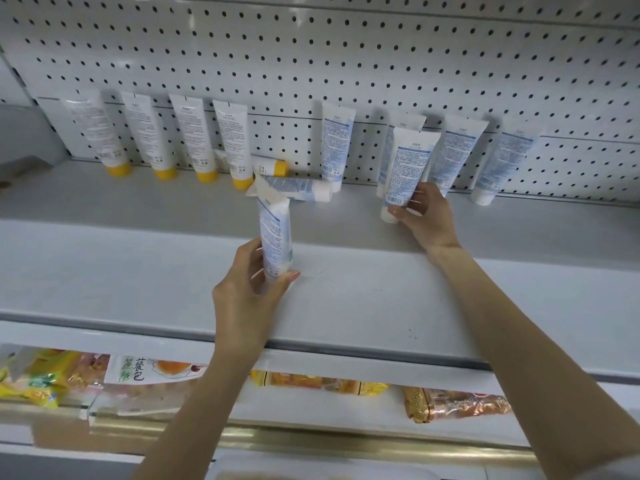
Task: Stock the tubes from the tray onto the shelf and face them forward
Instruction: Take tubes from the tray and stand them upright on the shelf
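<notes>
My left hand (247, 289) grips a white and blue tube (274, 233) by its cap end, upright above the white shelf (138, 258). My right hand (424, 216) holds a second white and blue tube (408, 168) near its cap, standing it on the shelf in front of another tube. Several yellow-capped tubes (194, 140) lean against the pegboard at the left. White-capped blue tubes (336, 143) lean at the right. One blue tube (298, 189) and one yellow-capped tube (272, 167) lie flat between the groups. The tray is out of view.
The pegboard back wall (346, 57) rises behind the tubes. Below the shelf's front lip (346, 355), a lower shelf holds snack packets (104, 379) and a copper-coloured packet (453, 405). A grey object (27, 140) sits at the far left.
</notes>
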